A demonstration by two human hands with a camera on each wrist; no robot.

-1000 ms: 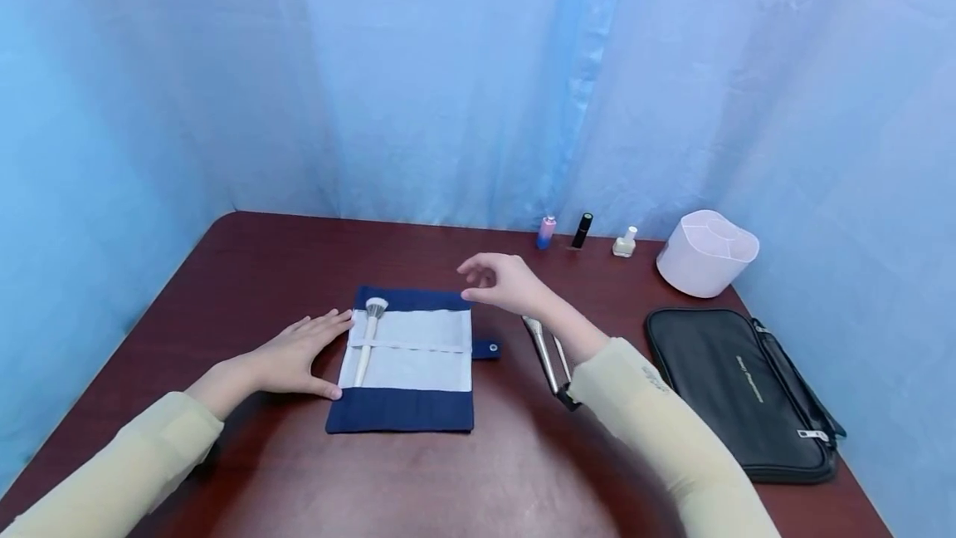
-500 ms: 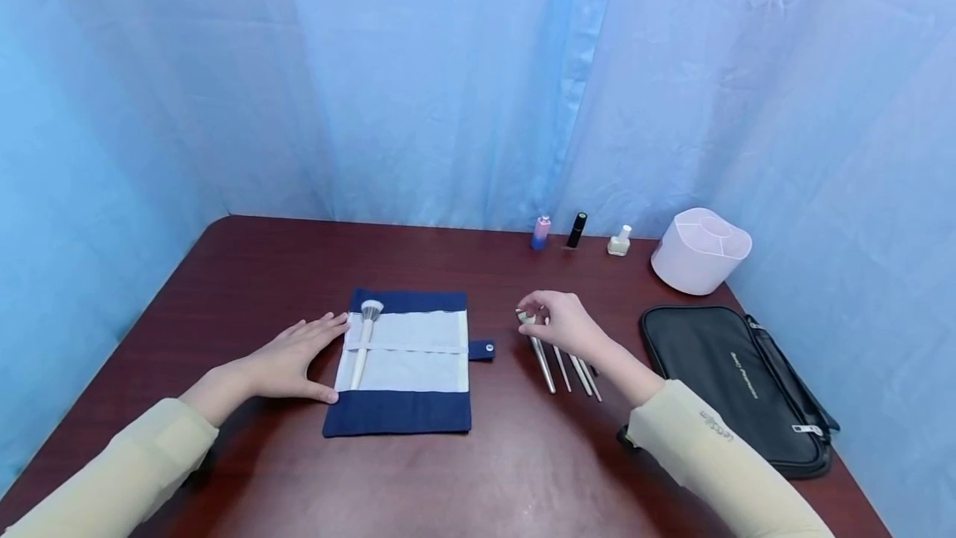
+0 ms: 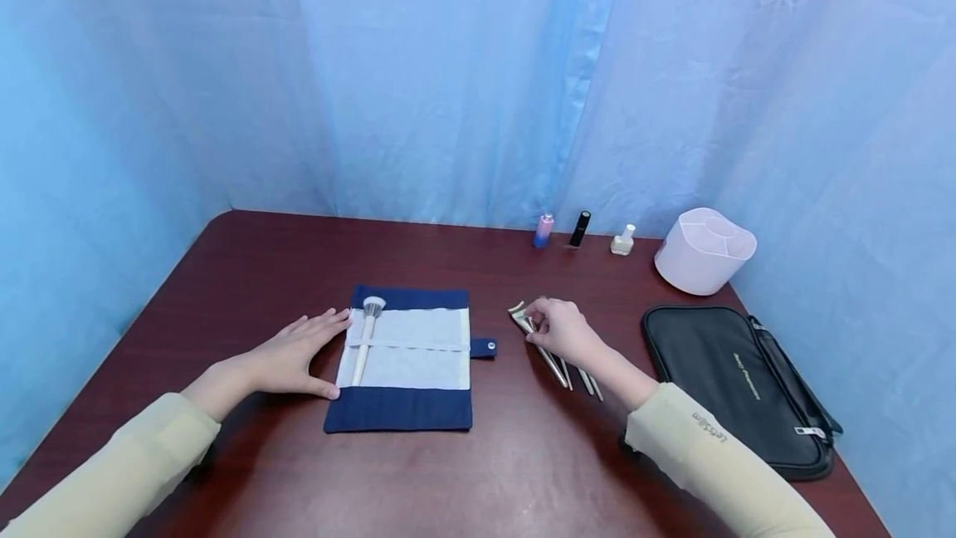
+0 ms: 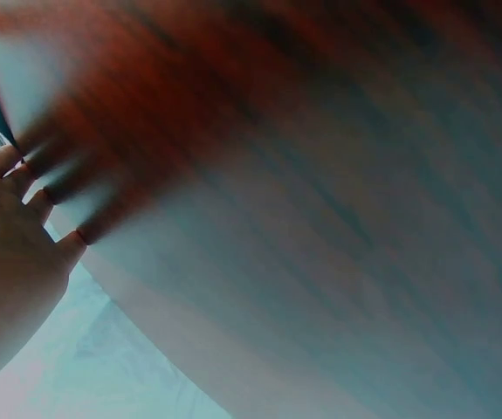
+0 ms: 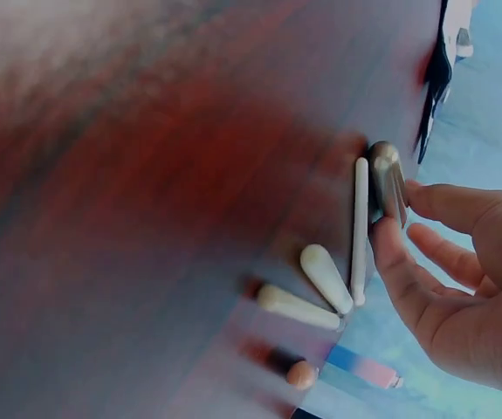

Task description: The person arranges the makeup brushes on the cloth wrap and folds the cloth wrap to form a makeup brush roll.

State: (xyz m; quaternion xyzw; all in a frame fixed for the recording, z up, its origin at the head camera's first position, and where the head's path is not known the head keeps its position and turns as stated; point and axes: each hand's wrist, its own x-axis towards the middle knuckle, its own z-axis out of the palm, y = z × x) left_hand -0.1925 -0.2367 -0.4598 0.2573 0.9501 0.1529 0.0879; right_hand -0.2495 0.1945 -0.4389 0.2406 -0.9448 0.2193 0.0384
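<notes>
Head view: bright, fairly crisp
Glossy dark-red wooden tabletop [image 3: 515, 488]: pale glare — lower centre
Wrist views: dimmer — tabletop blurred

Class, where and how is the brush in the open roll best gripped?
Probably by the brush handle, just below the bristles, pinching from above and the person's right: the handle is slim there, its middle runs under the band, and the left hand lies at the left edge of the roll.

The right hand [image 3: 563, 330], earlier by the cloth case [image 3: 403, 411]'s far right corner, has moved toward the table [image 3: 418, 480]'s right edge and now pinches a metal tool [image 5: 388, 175]; the tool's handle end has swung toward that edge.
</notes>
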